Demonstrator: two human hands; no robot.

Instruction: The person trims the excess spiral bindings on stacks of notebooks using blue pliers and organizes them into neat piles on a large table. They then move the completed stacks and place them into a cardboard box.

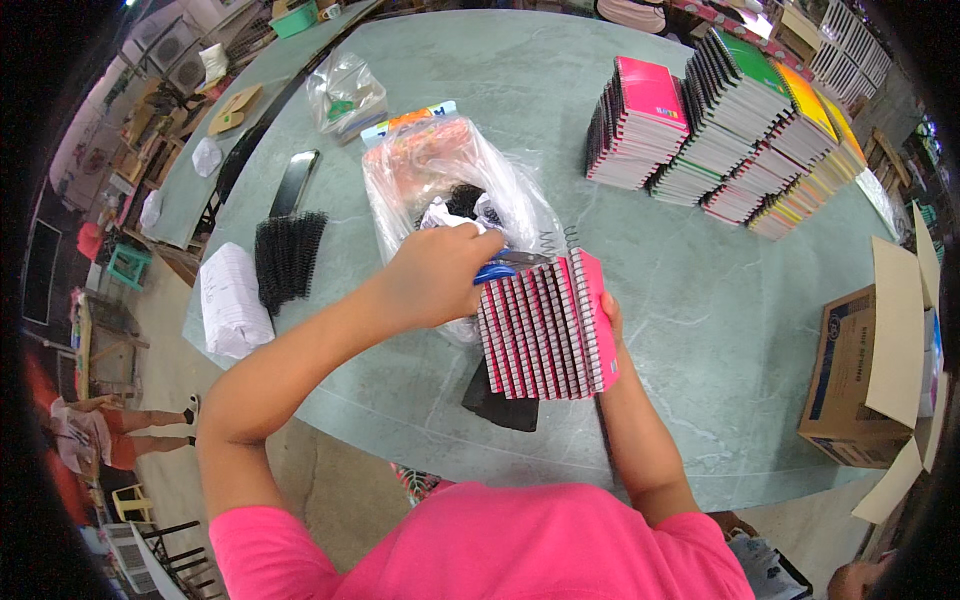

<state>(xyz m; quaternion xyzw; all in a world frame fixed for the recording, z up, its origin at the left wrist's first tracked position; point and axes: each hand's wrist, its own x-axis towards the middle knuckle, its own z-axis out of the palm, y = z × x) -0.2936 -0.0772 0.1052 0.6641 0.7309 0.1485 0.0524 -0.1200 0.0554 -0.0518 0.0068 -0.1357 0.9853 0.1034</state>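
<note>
My left hand (445, 270) is closed around blue-handled scissors (525, 257). Their metal blades point right, to the top edge of a stack of pink spiral notebooks (540, 335). Loose ends of black spiral coil (571, 236) stick up from that edge. My right hand (612, 316) grips the stack from its right side, most of its fingers hidden behind the pink cover. The notebooks' bound spines face me. Just beyond my left hand lies a clear plastic bag (410, 180) with crumpled white material and black coils by its opening.
Tall stacks of pink, green and yellow notebooks (740, 130) stand at the back right of the grey-green table (480, 60). A bundle of black coils (290, 258) and a white wrapped packet (235, 300) lie left. An open cardboard box (850, 370) sits at the right edge.
</note>
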